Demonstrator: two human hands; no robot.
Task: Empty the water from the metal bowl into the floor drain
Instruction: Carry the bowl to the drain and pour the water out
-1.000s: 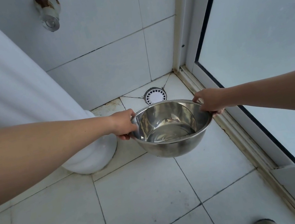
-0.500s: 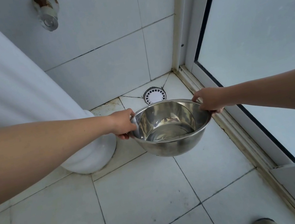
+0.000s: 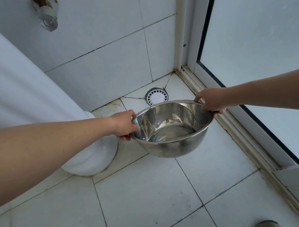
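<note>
Tiled floor; metal bowl of water between hands

One head-worn wide-angle view faces forward and steeply down into a corner of the tiled floor, fairly near; the floor drain lies at 12 o'clock from centre, the glass door at 2 o'clock.

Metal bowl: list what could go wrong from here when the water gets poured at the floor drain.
1. The metal bowl is wide and the floor drain small; a fast tip could send water across the tiles and toward the door track.
2. Left hand and right hand grip only the thin rim; it might slip as weight shifts.
3. Poured from this height, water may splash the white pedestal.
</note>
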